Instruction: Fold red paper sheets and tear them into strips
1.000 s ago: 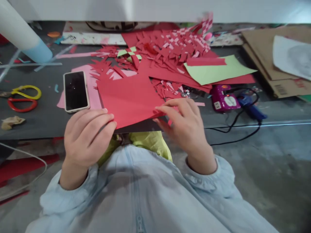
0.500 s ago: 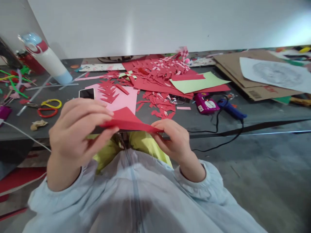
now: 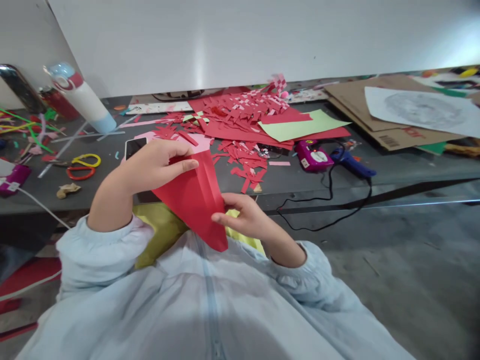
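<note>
A sheet of red paper (image 3: 191,200) hangs tilted between my hands over my lap, with crease lines running along its right part. My left hand (image 3: 155,165) pinches its upper edge, thumb in front and fingers behind. Lower down, my right hand (image 3: 242,215) grips the right edge between thumb and fingers. Just beyond the paper, pink paper (image 3: 200,142) lies on the table, partly covered by my left hand. Red paper scraps (image 3: 247,160) are strewn behind my right hand. A phone (image 3: 135,147) rests beside my left hand.
Scissors (image 3: 83,166) with red and yellow handles lie at left, near a white bottle (image 3: 88,102). A purple device (image 3: 314,156) and a blue glue gun (image 3: 354,164) sit at right, its black cord (image 3: 318,229) hanging over the table edge. Cardboard (image 3: 360,112) lies farther right.
The red paper has turned from nearly edge-on to showing its broad face, its lower end now hanging down. My left hand has rotated over its top edge; my right hand has shifted slightly left.
</note>
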Motion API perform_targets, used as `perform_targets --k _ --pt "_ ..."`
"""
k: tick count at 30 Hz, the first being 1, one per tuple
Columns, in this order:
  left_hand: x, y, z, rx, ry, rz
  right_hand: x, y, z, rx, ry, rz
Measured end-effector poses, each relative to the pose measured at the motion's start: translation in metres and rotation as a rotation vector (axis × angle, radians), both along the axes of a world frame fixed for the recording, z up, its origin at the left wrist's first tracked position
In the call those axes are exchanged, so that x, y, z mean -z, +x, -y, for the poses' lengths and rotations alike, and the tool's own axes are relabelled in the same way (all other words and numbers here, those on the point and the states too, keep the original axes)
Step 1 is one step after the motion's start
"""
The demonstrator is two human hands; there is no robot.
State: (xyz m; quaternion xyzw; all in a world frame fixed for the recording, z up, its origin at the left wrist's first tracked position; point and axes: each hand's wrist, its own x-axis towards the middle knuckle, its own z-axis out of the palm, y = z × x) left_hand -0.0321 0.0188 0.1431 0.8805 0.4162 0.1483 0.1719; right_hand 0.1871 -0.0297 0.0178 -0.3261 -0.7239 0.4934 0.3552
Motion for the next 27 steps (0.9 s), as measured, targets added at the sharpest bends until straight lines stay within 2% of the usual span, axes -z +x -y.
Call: perform_targets --k 3,7,15,21,27 --pt "0.007 0.002 -0.013 0.025 -0.067 -0.017 -0.007 0.001 -0.022 0.024 -0.053 -0.057" --pt "0.017 0.003 -0.027 0.047 -0.155 -0.011 -0.015 -0.006 -0.057 0.106 -0.039 -0.189" --pt "0.032 -0.002 -0.057 -0.004 -0.208 0.007 -0.02 -0.027 -0.113 0.135 -0.026 -0.226" --pt "0.05 -0.007 -0.083 -0.068 -0.243 0.092 -0.016 -0.039 -0.14 0.142 -0.032 -0.226" --pt "0.065 -0.015 -0.1 -0.088 -0.356 0.229 -0.01 -0.047 -0.153 0.141 -0.165 -0.28"
